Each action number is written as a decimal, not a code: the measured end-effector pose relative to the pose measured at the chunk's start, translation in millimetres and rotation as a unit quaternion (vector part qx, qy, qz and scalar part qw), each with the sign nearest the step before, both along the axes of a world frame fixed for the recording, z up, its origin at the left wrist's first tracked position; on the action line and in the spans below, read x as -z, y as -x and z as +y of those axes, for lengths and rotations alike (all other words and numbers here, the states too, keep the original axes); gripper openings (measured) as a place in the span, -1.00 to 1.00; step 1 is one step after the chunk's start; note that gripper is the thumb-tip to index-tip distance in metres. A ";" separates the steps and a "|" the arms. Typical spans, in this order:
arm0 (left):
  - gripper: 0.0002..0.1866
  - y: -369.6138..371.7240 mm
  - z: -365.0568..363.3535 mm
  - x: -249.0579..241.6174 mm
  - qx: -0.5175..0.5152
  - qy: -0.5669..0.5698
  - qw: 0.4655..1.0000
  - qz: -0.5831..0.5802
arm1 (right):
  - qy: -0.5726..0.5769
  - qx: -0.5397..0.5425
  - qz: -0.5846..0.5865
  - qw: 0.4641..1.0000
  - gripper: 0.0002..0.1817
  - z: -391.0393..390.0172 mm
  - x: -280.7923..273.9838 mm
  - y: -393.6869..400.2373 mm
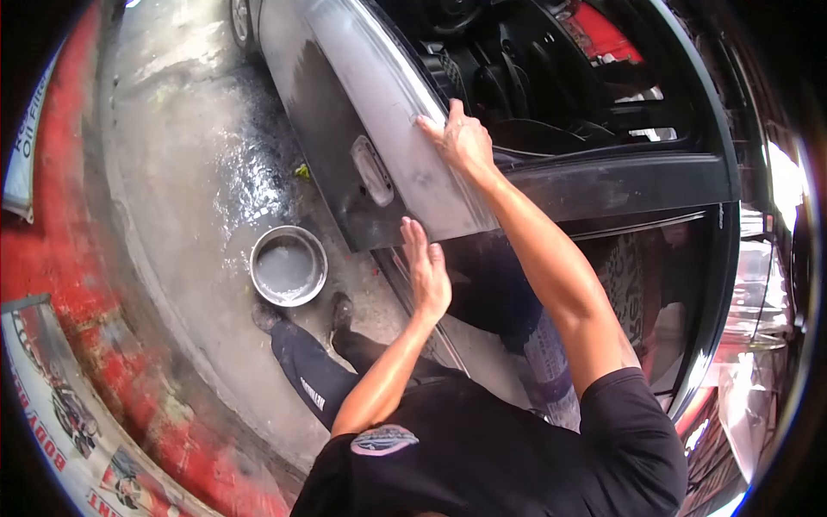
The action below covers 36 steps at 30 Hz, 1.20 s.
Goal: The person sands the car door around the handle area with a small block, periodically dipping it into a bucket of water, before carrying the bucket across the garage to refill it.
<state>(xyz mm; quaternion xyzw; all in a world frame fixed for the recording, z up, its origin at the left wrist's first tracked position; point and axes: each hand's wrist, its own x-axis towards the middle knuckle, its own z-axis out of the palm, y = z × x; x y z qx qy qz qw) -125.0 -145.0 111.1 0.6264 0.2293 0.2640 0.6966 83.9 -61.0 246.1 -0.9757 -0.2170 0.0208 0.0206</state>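
A car door (332,112) in patchy grey and dark primer stands open, its recessed handle area (372,171) showing on the outer panel. My left hand (425,269) is raised with straight fingers beside the door's rear edge; it holds nothing, and whether its fingertips touch the door cannot be told. Over the upper part of the door, by the window edge, my right hand (463,141) has its fingers apart and nothing in it. It appears to rest on the panel, with its palm side hidden.
A round metal basin (289,266) of greyish liquid stands on the wet concrete floor (189,189), close to my feet. The car's interior (517,77) shows behind the door. Banners (86,414) and a red-painted strip (60,258) lie along the left side.
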 end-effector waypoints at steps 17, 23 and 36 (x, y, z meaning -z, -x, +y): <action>-0.31 -37.7 59.9 101.0 -0.011 0.185 0.975 0.119 | 0.005 -0.023 -0.050 0.998 -0.11 3.3 -3.2 1.8; -0.36 -1.6 8.4 31.5 -0.011 0.029 0.998 0.051 | -0.004 -0.029 -0.051 0.998 -0.16 1.1 2.3 0.1; -0.34 -30.5 17.9 51.2 -0.056 0.059 0.997 -0.015 | -0.006 -0.023 -0.054 0.998 -0.17 3.4 -3.5 0.3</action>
